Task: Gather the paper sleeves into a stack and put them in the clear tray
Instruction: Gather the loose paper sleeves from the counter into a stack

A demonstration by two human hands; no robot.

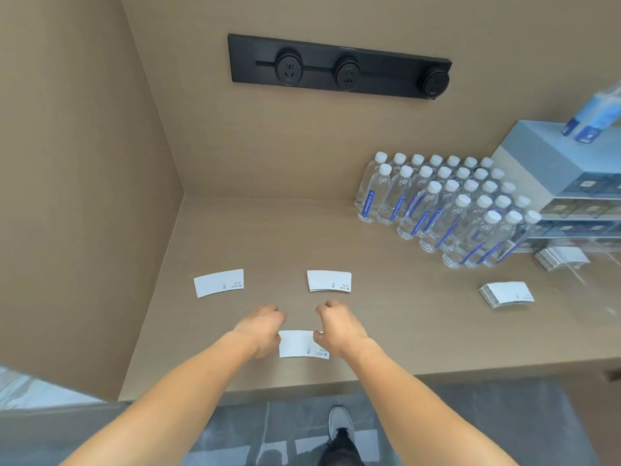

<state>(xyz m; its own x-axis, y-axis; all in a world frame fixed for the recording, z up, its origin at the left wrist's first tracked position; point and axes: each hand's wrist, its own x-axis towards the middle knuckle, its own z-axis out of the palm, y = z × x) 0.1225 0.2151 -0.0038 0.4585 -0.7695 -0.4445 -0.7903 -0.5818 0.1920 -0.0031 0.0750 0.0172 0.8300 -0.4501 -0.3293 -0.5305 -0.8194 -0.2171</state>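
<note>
Left hand (265, 326) and right hand (339, 326) pinch the short ends of a paper sleeve (300, 344) at the table's (386, 334) near edge; light, thin, bendable, best held edgewise.

White paper sleeves (304, 344) lie flat, scattered; clear tray (584, 264) far right.

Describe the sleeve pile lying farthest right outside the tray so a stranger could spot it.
Start at the block of water bottles on the counter. Nearer the front edge, right of them, sits a fanned pile of sleeves. It is thicker than the other loose piles and lies far from both hands.
</note>
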